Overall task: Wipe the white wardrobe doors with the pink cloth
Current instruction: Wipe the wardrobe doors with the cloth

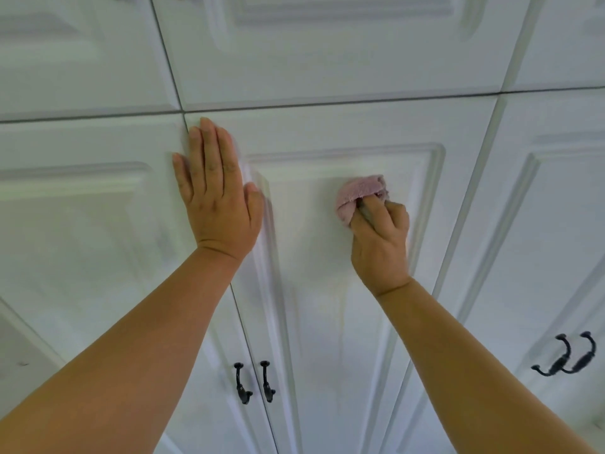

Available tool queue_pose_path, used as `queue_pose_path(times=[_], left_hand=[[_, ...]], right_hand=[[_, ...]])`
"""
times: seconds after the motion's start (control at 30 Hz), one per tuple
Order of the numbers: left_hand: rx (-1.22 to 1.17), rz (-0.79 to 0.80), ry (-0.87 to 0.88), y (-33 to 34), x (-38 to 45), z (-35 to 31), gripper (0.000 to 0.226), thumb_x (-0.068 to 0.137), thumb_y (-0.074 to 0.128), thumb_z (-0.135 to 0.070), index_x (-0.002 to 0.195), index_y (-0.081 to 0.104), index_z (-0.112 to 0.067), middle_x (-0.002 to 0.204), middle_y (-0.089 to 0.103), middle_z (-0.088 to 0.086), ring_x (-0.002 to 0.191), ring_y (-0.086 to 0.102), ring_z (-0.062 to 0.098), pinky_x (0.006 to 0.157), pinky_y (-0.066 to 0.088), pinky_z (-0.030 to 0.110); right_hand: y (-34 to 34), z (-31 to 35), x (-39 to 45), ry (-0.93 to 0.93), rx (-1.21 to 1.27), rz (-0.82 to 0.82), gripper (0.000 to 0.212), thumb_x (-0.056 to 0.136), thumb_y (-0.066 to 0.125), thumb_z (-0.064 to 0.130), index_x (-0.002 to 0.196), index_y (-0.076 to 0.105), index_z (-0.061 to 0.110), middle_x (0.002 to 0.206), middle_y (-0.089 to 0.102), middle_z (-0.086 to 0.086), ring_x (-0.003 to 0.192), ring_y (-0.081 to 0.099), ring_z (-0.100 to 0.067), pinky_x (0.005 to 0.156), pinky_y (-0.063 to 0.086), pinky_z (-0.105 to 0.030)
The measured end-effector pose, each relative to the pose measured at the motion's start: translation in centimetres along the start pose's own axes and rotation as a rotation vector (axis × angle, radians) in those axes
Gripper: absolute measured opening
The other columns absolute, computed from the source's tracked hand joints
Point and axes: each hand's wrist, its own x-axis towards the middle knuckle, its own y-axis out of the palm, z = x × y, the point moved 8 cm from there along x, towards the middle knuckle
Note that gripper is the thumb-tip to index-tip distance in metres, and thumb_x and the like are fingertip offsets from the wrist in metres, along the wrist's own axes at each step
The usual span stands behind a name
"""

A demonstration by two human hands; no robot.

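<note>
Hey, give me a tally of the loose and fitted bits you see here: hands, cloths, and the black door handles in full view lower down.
hands: 2, left hand flat on the white wardrobe doors, right hand gripping the cloth
pink cloth: 1
black handles: 4, one pair, another pair
Total: 7

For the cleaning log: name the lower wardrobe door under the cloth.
The middle lower door: the right hand presses the pink cloth on its raised panel.
</note>
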Motion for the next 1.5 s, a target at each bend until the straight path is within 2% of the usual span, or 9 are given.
queue_pose_path(times=[0.07,0.23,0.4,0.57,0.8,0.97,1.1,1.2,1.5], left_hand=[[0.004,0.005,0.002,0.1,0.0,0.0,0.068,0.093,0.046,-0.018,0.152,0.024,0.007,0.157,0.027,0.027,0.148,0.021,0.040,0.122,0.007,0.053],[0.011,0.006,0.012,0.0,-0.1,0.3,0.067,0.094,0.043,-0.019,0.152,0.023,0.006,0.158,0.026,0.027,0.148,0.019,0.039,0.123,0.004,0.052],[0.013,-0.010,0.001,0.0,0.0,0.1,0.067,0.092,0.043,-0.017,0.152,0.024,0.007,0.157,0.027,0.029,0.147,0.019,0.041,0.122,0.008,0.054],[-0.003,-0.031,-0.004,-0.1,-0.1,0.0,0.066,0.092,0.039,-0.018,0.152,0.024,0.007,0.156,0.028,0.029,0.147,0.023,0.043,0.122,0.009,0.054],[0.001,-0.024,-0.002,-0.2,0.1,0.0,0.067,0.091,0.043,-0.016,0.151,0.024,0.008,0.156,0.029,0.030,0.146,0.024,0.044,0.121,0.007,0.054],[-0.014,-0.007,-0.013,-0.2,0.0,0.0,0.069,0.089,0.047,-0.012,0.151,0.024,0.008,0.156,0.028,0.031,0.146,0.024,0.046,0.121,0.009,0.056],[-0.017,-0.001,-0.024,-0.2,0.0,-0.2,0.067,0.091,0.043,-0.012,0.151,0.024,0.008,0.156,0.028,0.031,0.146,0.024,0.045,0.121,0.009,0.056],[-0.025,0.033,-0.023,-0.1,0.1,-0.4,0.067,0.092,0.042,-0.013,0.152,0.023,0.008,0.157,0.026,0.030,0.147,0.022,0.045,0.121,0.006,0.055],[-0.253,0.254,-0.017,-1.5,-2.9,-0.7,0.073,0.087,0.040,-0.007,0.154,0.015,0.007,0.163,0.012,0.025,0.152,0.007,0.038,0.124,0.005,0.054]], right_hand=[[0.7,2.0,-0.2,0.028,-0.005,-0.036,0.048,0.085,0.053,-0.011,0.124,0.060,0.017,0.127,0.054,0.001,0.095,0.047,-0.030,0.071,0.047,-0.046],[2.1,3.8,-5.3,-0.641,-0.094,0.366,0.047,0.081,0.050,-0.004,0.119,0.068,0.017,0.131,0.049,0.006,0.094,0.046,-0.022,0.079,0.037,-0.035],[-2.1,-2.7,0.3,-0.192,-0.146,0.147,0.040,0.090,0.044,-0.004,0.119,0.070,0.007,0.125,0.059,-0.007,0.103,0.053,-0.031,0.086,0.043,-0.043],[-3.2,-2.7,1.2,0.246,-0.073,-0.268,0.031,0.100,0.039,-0.007,0.111,0.067,0.001,0.135,0.051,-0.011,0.093,0.038,-0.025,0.093,0.026,-0.017],[-1.1,-3.1,-15.1,0.846,0.161,0.275,0.020,0.092,0.049,0.019,0.111,0.056,0.020,0.126,0.044,-0.010,0.106,0.057,-0.042,0.087,0.052,-0.047],[-4.9,-2.2,-4.4,0.676,0.225,-0.003,0.018,0.107,0.038,0.017,0.096,0.047,0.006,0.078,0.039,-0.007,0.060,0.038,-0.038,0.051,0.043,-0.031],[-3.6,-3.5,-2.9,0.590,0.171,0.021,0.018,0.099,0.045,0.026,0.107,0.059,0.019,0.096,0.045,0.018,0.089,0.054,-0.028,0.074,0.048,-0.032],[-3.3,-3.6,-8.3,0.648,0.153,0.122,0.015,0.100,0.043,0.029,0.099,0.058,0.025,0.093,0.048,-0.003,0.085,0.054,-0.037,0.076,0.050,-0.051],[-1.4,2.0,-4.6,0.440,0.190,0.135,0.019,0.100,0.047,0.021,0.102,0.060,0.035,0.099,0.049,0.001,0.088,0.046,-0.024,0.074,0.043,-0.040]])
